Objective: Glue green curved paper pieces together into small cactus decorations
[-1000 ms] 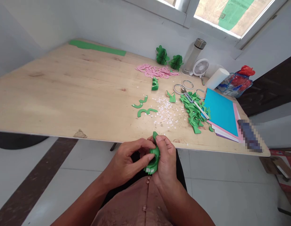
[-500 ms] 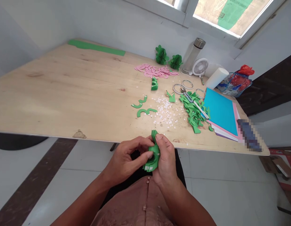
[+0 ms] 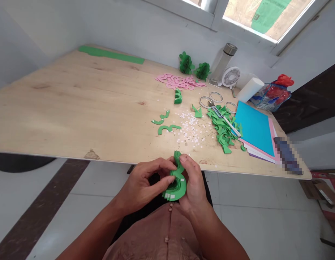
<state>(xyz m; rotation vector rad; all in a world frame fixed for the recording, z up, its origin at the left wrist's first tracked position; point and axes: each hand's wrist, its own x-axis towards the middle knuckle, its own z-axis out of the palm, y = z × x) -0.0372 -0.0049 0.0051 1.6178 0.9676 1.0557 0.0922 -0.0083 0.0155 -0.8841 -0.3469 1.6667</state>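
Note:
Between my hands, just in front of the table's near edge, is a stack of curved green paper cutouts (image 3: 179, 187) with small white tape pieces on it. My left hand (image 3: 148, 180) pinches its left side between thumb and fingers. On the right edge, the thumb and fingers of my right hand (image 3: 193, 182) grip the same stack. Its lower layers fan apart a little. Two loose green cutouts lie beyond it, a taped wavy strip (image 3: 160, 118) and a plain wavy strip (image 3: 168, 128). Farther back sits a small folded green paper piece (image 3: 177, 96).
White paper bits (image 3: 191, 126) are scattered beside green scraps (image 3: 224, 131), with scissors (image 3: 214, 108) on top. Tape rolls (image 3: 216, 96), pink cutouts (image 3: 180, 81), a glass bottle (image 3: 223, 63), a small fan (image 3: 230, 77) and blue paper (image 3: 254, 126) stand or lie behind and to the right.
The green stack has turned so its front face shows more broadly, with a white tape piece now visible on it. My right hand has shifted slightly right.

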